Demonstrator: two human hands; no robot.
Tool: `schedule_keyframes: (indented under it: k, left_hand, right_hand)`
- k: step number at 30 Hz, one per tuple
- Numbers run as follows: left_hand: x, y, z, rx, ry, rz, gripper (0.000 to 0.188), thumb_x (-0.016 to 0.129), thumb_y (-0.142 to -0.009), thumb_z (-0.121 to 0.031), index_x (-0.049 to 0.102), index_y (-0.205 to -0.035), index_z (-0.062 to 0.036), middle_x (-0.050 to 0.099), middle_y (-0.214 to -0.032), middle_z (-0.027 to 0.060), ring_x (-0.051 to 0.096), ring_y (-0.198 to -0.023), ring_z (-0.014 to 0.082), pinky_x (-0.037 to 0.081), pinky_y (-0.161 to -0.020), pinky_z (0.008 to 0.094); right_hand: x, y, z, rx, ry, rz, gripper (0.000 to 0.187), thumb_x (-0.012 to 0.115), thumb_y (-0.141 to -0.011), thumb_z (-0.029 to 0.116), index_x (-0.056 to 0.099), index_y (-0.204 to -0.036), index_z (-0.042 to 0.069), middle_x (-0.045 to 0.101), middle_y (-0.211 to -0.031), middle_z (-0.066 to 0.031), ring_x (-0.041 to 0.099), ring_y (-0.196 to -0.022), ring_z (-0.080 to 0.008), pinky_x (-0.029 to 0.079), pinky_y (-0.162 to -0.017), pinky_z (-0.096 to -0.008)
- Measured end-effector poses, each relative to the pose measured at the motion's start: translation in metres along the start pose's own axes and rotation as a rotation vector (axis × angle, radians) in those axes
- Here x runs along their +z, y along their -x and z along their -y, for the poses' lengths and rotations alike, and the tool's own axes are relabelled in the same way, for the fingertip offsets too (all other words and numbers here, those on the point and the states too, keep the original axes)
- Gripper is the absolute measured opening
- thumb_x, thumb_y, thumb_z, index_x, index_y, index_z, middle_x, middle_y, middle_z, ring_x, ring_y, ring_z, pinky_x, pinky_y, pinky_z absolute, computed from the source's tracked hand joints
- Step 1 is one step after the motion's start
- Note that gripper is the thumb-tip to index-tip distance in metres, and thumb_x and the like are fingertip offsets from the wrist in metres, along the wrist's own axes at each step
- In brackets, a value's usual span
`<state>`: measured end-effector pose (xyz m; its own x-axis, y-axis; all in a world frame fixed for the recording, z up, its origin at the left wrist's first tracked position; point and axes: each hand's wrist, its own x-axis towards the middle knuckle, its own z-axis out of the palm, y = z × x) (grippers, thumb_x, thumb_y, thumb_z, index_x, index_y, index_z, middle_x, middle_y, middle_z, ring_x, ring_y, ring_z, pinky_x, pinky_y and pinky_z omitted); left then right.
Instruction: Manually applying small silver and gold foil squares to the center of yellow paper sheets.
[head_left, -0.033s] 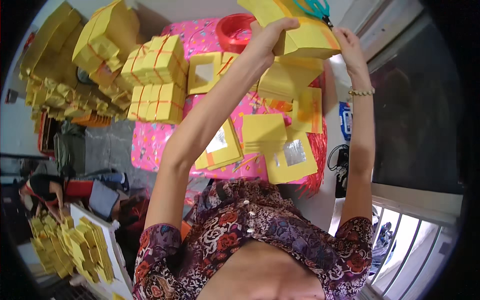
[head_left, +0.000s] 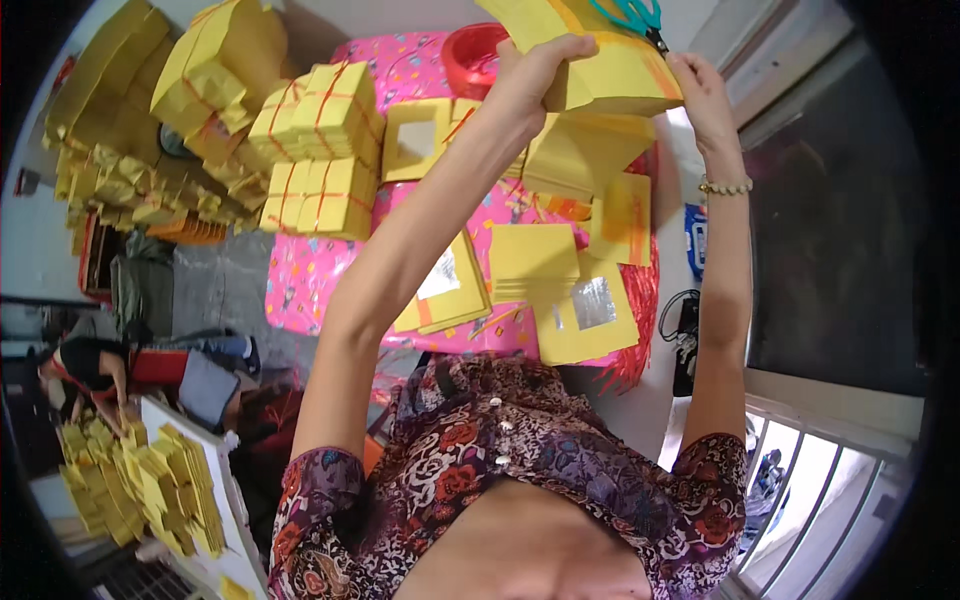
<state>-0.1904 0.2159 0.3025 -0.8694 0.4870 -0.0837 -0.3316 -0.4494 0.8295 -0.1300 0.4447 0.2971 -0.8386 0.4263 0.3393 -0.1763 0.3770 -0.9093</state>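
At the top of the view I hold up a thick stack of yellow paper envelopes (head_left: 625, 75). My left hand (head_left: 550, 65) is closed round its left side, the thumb lying on top. By the stack's right corner, my right hand (head_left: 705, 95) has its fingers curled in. Scissors with teal handles (head_left: 635, 15) show above it, their dark blade end running down to the right fingertips. The blades themselves are mostly hidden. Below the raised stack, more yellow envelopes (head_left: 585, 155) are piled on a pink patterned table cover (head_left: 300, 285).
Bundles tied with red string (head_left: 320, 110) stand at the table's left, near a red plastic basket (head_left: 470, 65). Loose envelopes with clear windows (head_left: 595, 305) lie near me. Red strings (head_left: 635, 340) hang over the right edge. A person (head_left: 95, 365) works at lower left beside more envelopes (head_left: 170, 490).
The table and its bundles sit slightly farther right and higher in the picture. Both hands keep the same place on the envelope stack and scissors.
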Motion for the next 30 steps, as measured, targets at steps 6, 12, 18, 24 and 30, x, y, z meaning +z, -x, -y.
schedule_keyframes:
  k: [6, 12, 18, 24, 30]
  left_hand:
    - [-0.079, 0.085, 0.001, 0.157, 0.040, -0.155, 0.048, 0.070, -0.082, -0.014, 0.049, -0.123, 0.0016, 0.061, -0.112, 0.0106, 0.061, -0.104, 0.0205, 0.053, -0.088, 0.0372]
    - [-0.184, 0.158, 0.064, 0.038, 0.108, -0.311, 0.067, 0.073, -0.079, -0.011, 0.036, -0.134, 0.0011, 0.056, -0.122, 0.0151, 0.060, -0.108, 0.0247, 0.051, -0.093, 0.0379]
    - [-0.248, 0.213, 0.134, -0.106, 0.151, -0.356, 0.067, 0.071, -0.081, -0.011, 0.034, -0.137, -0.0043, 0.058, -0.120, 0.0141, 0.060, -0.109, 0.0261, 0.051, -0.092, 0.0393]
    - [-0.275, 0.241, 0.173, -0.187, 0.191, -0.332, 0.071, 0.069, -0.081, -0.010, 0.031, -0.141, -0.0079, 0.052, -0.129, 0.0132, 0.055, -0.118, 0.0282, 0.048, -0.097, 0.0421]
    - [-0.299, 0.253, 0.206, -0.211, 0.271, -0.262, 0.076, 0.069, -0.081, -0.010, 0.027, -0.144, -0.0095, 0.050, -0.133, 0.0131, 0.053, -0.120, 0.0283, 0.048, -0.097, 0.0422]
  right_hand:
    - [0.092, 0.063, 0.009, -0.157, 0.047, 0.119, 0.020, 0.060, -0.095, 0.020, 0.059, -0.099, 0.000, 0.059, -0.083, -0.0011, 0.051, -0.076, -0.0086, 0.044, -0.070, -0.0247]
    - [0.174, 0.163, -0.064, -0.063, 0.012, 0.254, 0.018, 0.058, -0.094, 0.019, 0.055, -0.096, 0.002, 0.062, -0.086, -0.0109, 0.059, -0.081, -0.0207, 0.047, -0.076, -0.0332]
    - [0.204, 0.257, -0.104, 0.116, 0.174, 0.315, 0.017, 0.058, -0.093, 0.018, 0.050, -0.097, 0.004, 0.059, -0.090, -0.0139, 0.061, -0.089, -0.0316, 0.047, -0.079, -0.0407]
    - [0.209, 0.308, -0.111, 0.106, 0.198, 0.279, 0.017, 0.058, -0.093, 0.014, 0.049, -0.097, 0.001, 0.056, -0.096, -0.0187, 0.057, -0.100, -0.0368, 0.045, -0.086, -0.0427]
    - [0.210, 0.329, -0.116, 0.151, 0.237, 0.266, 0.016, 0.057, -0.093, 0.014, 0.050, -0.098, 0.001, 0.058, -0.101, -0.0192, 0.058, -0.100, -0.0344, 0.045, -0.087, -0.0414]
